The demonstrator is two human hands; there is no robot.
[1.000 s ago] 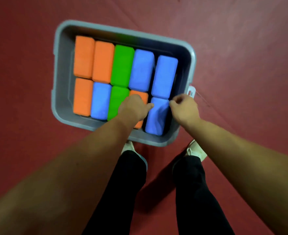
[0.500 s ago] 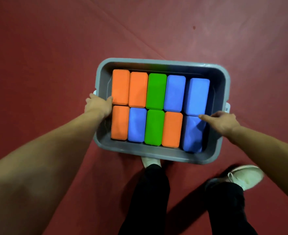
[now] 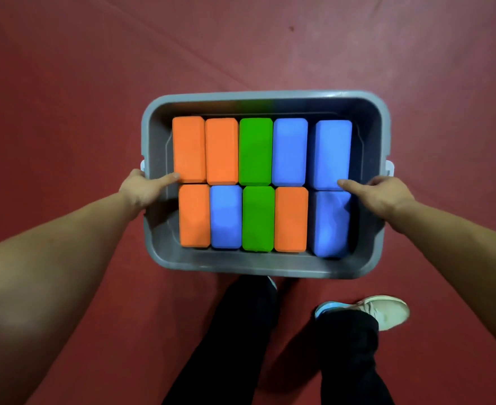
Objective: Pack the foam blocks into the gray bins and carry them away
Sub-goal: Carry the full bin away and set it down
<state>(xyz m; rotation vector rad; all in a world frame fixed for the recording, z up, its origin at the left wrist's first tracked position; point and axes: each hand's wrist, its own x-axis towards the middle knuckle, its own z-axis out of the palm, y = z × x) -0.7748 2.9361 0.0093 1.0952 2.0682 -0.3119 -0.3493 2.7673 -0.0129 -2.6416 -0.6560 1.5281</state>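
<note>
Above a red floor (image 3: pixel 65 83), a gray bin (image 3: pixel 264 96) is held between two bare hands, one at each short side. The left rim is gripped by the left hand (image 3: pixel 141 188), its thumb laid over the edge so that the tip touches the far-left orange block (image 3: pixel 189 149); its other fingers are hidden under the rim. The right rim is gripped in the same way by the right hand (image 3: pixel 384 194), whose thumb reaches the far-right blue block (image 3: pixel 332 153). Ten foam blocks (image 3: pixel 255 152) are packed inside in two rows of five: orange, orange, green, blue, blue along the far row, and orange, blue, green, orange, blue along the near row. The near-right blue block (image 3: pixel 330 223) is set a little lower and in shadow, and a narrow gap is seen between it and its orange neighbour. Below the bin's near wall, dark trouser legs (image 3: pixel 241 331) and a pale shoe (image 3: pixel 387 309) are seen
</note>
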